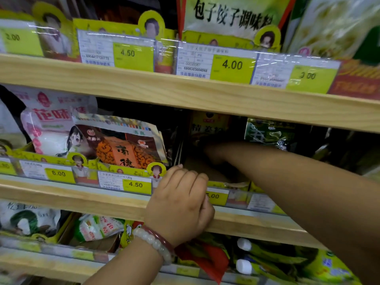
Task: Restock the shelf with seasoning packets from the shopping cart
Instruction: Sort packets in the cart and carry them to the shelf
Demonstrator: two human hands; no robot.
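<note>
Your left hand sits nearest, knuckles up, fingers curled over the front edge of the middle shelf, gripping that lip right by the 4.50 price tag. Two bead bracelets ride on that wrist, one pale, one red. Your right arm crosses from the lower right, and your right hand reaches deep into the dark bay of the same shelf, toward its back. That grip is in shadow, so can't tell if it's open or has hold of anything. Seasoning packets stand in the shelf: an orange-and-brown packet leans at the front edge left of the bay, w/ a white-and-pink packet behind it further left. A yellow packet and a green packet stand upright at the back, just above and beside your right hand. Upper shelf edge carries a 4.00 tag. Below, more packets lie along the bottom shelf.
</note>
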